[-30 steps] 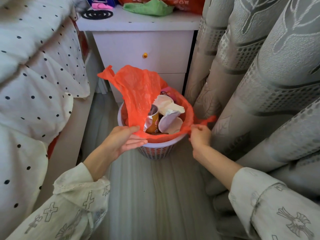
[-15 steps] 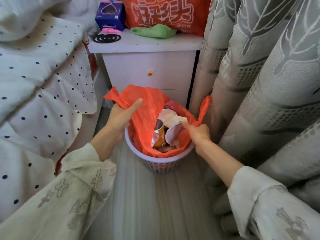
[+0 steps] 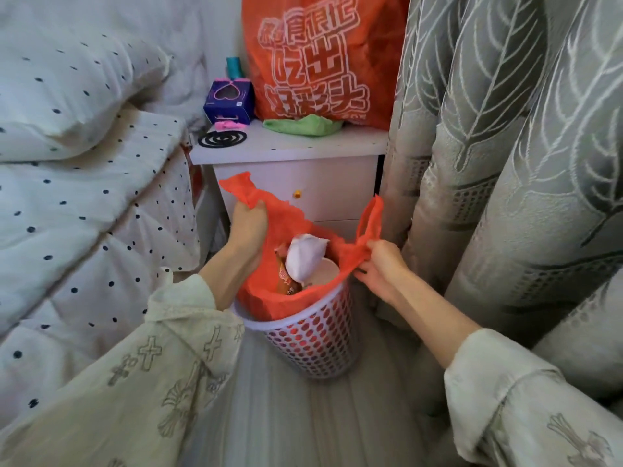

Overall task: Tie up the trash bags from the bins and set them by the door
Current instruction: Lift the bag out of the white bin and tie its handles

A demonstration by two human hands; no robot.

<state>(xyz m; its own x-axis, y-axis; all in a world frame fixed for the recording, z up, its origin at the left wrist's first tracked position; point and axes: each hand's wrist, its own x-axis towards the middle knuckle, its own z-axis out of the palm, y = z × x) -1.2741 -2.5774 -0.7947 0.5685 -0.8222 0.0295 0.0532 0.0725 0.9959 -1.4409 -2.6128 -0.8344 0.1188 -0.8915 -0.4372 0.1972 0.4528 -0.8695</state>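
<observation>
My left hand (image 3: 247, 227) has its grip clamped on one handle of the orange trash bag (image 3: 305, 217), fingers curled round the bunched plastic at the centre of the frame; my right hand (image 3: 377, 264) pinches the bag's other handle, which stands up just right of centre beside the grey leaf-patterned curtain (image 3: 505, 163); the bag sits in the white perforated bin (image 3: 317, 338) on the floor, its mouth pulled open between my hands, with a crumpled white wrapper (image 3: 305, 257) and an orange snack packet (image 3: 285, 281) showing inside; behind the bin, toward the upper middle, stands the white nightstand (image 3: 303, 183), and on its top lie a black mosquito coil (image 3: 221, 139), a purple box (image 3: 229, 102), a green cloth (image 3: 303, 125) and a large orange printed bag (image 3: 320, 62); the polka-dot bedding (image 3: 84, 197) fills the left of the frame; both my sleeves are pale with cross prints.
</observation>
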